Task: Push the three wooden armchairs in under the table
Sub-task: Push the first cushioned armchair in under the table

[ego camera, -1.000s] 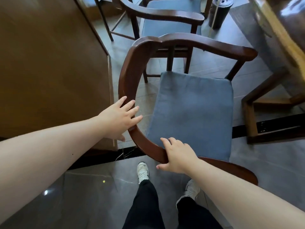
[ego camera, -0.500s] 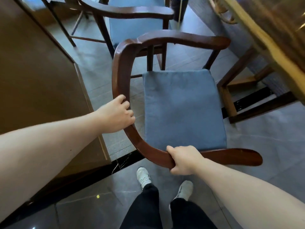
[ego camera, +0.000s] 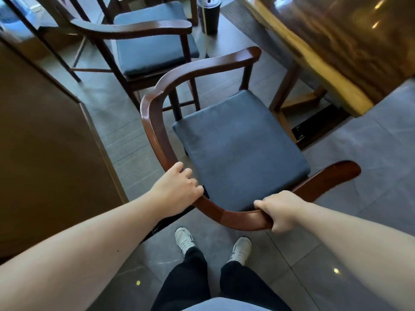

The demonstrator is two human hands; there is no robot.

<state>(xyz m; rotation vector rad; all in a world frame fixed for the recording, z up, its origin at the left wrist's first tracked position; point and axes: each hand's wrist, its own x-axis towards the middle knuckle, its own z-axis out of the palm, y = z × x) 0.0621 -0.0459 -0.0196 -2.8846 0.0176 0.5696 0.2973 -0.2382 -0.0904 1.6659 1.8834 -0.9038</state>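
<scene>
A dark wooden armchair [ego camera: 155, 131] with a blue seat cushion [ego camera: 240, 149] stands right in front of me, its seat turned toward the table at the upper right. My left hand [ego camera: 177, 190] grips the curved back rail on its left side. My right hand [ego camera: 280, 209] grips the same rail lower right. The wooden table [ego camera: 332, 50], with a pale live edge, fills the upper right; its leg frame [ego camera: 289, 86] stands just beyond the seat. A second armchair [ego camera: 134, 28] with a blue cushion stands behind the first. Part of a third chair shows at the top.
A brown cabinet panel [ego camera: 45, 142] runs along the left, close to the chair. A black cylindrical bin [ego camera: 208, 14] stands on the grey tile floor past the second chair. My white shoes [ego camera: 185, 240] are just behind the chair.
My left hand went from flat fingers on the rail to a closed grip. The chair has swung so its seat faces the table more, and the table now looks closer.
</scene>
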